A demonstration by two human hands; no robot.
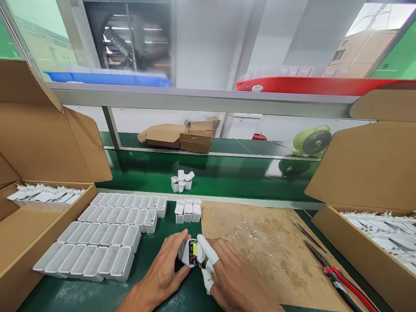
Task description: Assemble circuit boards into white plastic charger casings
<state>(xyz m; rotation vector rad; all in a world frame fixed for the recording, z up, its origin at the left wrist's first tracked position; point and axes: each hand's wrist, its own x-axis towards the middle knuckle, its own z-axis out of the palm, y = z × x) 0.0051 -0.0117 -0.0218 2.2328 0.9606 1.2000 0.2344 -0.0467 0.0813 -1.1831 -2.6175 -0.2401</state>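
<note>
Step in hand: fitting a small circuit board (195, 253) into a white charger shell (187, 252); it looks about halfway seated, with the board's edge showing at the open mouth.
Left hand (167, 265): fingers clenched around the charger shell, steadying it just above the green bench (97, 294).
Right hand (232, 277): thumb and forefinger wear white finger cots (208, 255); those fingers pinch the board at the shell's mouth.
Next move calls for: a straight, gentle push, I judge, with the board square to the opening and the left grip firm.
Where it is: the charger shell sits at the near edge of the brown work mat (260, 242), on its left side.
How it looks: white, glossy, boxy with rounded corners; inside, a yellow part and dark components show.
Left of the mat: rows of empty white shells (97, 242) lying side by side.
Beyond the mat's left corner: a small cluster of finished pieces (187, 211).
Right of the mat: red-handled cutters (344, 281) and tweezers (307, 234).
</note>
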